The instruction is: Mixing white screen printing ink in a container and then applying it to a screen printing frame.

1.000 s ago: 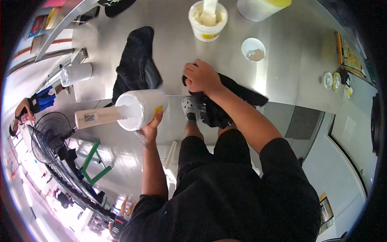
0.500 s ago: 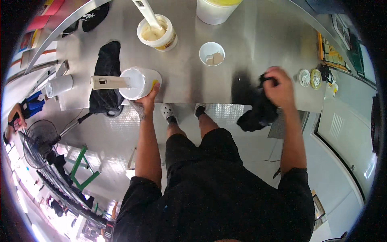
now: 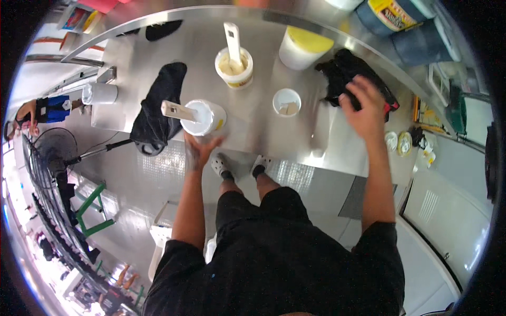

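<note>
Tub (image 3: pixel 210 122) left of the white cup (image 3: pixel 286 97) has left hand (image 3: pixel 198 151) beside it, fingers spread; right of the cup, unclenched right hand (image 3: pixel 366 111) overlaps black cloth (image 3: pixel 352 66).

Shiny metal table (image 3: pixel 203 58) over glossy grey floor (image 3: pixel 132 181). Left side: black fan (image 3: pixel 55 150), green frame (image 3: pixel 100 227), glaring light (image 3: pixel 31 258) beyond. Right: white panel (image 3: pixel 453 224) with vent slots (image 3: pixel 429 205).

A person seen from above wears a plain black T-shirt (image 3: pixel 295 263) at six o'clock, with a tiny blue fleck (image 3: pixel 213 275) toward seven. Its short, loose sleeves (image 3: pixel 380 239) lie at seven and four o'clock. Black shorts (image 3: pixel 261 208) end above the knee. Dark socks (image 3: pixel 227 175) meet pale, hole-punched clogs (image 3: pixel 219 165) near the dial's centre. The left hand (image 3: pixel 197 151), at nine o'clock, and right hand (image 3: pixel 367 110), at two, are bare.
</note>
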